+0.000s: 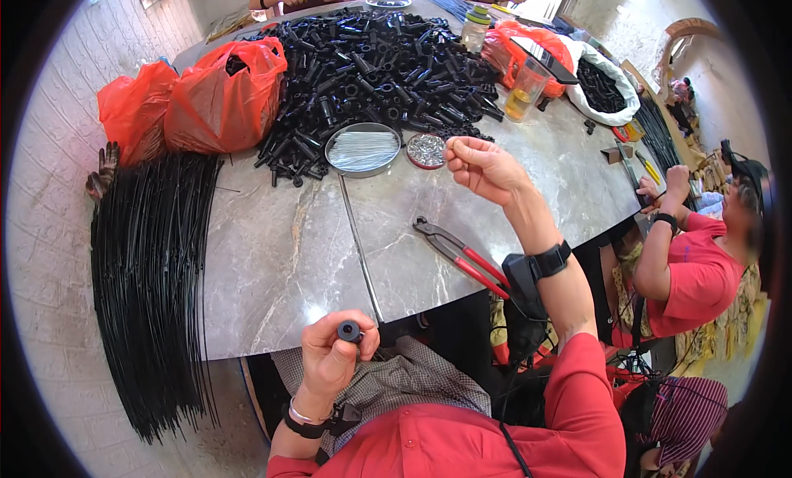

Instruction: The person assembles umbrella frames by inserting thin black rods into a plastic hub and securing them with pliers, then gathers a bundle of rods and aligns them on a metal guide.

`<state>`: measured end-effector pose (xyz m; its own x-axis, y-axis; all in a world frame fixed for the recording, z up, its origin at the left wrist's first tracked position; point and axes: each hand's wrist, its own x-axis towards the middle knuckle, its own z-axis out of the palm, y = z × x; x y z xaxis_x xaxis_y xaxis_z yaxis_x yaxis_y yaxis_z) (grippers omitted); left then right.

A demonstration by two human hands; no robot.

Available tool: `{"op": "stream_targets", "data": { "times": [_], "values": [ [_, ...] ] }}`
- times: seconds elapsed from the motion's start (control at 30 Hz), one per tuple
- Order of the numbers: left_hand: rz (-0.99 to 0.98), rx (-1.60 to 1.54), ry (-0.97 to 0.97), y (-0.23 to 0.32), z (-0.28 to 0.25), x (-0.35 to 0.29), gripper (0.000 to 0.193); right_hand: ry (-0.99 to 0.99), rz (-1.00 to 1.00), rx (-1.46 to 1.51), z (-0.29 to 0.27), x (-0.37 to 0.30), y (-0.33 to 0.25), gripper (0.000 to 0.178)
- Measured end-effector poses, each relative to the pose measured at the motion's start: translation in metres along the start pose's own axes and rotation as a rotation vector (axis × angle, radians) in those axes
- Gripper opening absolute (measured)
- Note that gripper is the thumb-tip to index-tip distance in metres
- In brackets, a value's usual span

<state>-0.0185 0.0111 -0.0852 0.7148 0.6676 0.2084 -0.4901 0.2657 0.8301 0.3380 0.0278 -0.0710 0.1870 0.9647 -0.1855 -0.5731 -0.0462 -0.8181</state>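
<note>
In front of my body, near the table's front edge, my left hand [328,361] is wrapped round a short black tube-shaped part [349,330], its hollow round end facing up. My right hand [487,169] is raised over the table with thumb and forefinger pinched together; anything between them is too small to make out. Just left of those fingertips sits a small red-rimmed dish [426,150] of tiny shiny metal pieces. Beside it a round metal tray [363,171] holds thin silvery rods [363,150]. Red-handled pincers [460,255] lie on the table below my right hand.
A big heap of black tubular parts [371,65] covers the table's far middle. Red plastic bags [223,103] and a bundle of long black rods [153,280] are at left. At right are a cup of yellow liquid [521,98], a white sack [606,86] and a co-worker [701,255].
</note>
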Motion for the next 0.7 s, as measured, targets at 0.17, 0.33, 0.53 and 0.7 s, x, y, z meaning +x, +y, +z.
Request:
{"op": "stream_targets", "data": {
  "times": [0.17, 0.33, 0.53, 0.7],
  "values": [
    [0.025, -0.002, 0.008, -0.003, 0.008, -0.01, 0.047, -0.068, -0.032, 0.065, 0.032, -0.057, 0.011, 0.015],
    [0.075, 0.004, 0.002, 0.001, 0.015, -0.024, 0.046, 0.006, -0.036, 0.041, 0.054, -0.109, 0.038, 0.016],
    [0.15, 0.005, 0.05, 0.005, 0.017, -0.04, 0.044, 0.102, -0.109, -0.204, 0.061, -0.136, 0.082, 0.016],
    [0.224, 0.022, 0.066, 0.012, 0.016, -0.052, 0.041, 0.1, -0.15, -0.392, 0.08, -0.15, 0.086, 0.017]
  ]
}}
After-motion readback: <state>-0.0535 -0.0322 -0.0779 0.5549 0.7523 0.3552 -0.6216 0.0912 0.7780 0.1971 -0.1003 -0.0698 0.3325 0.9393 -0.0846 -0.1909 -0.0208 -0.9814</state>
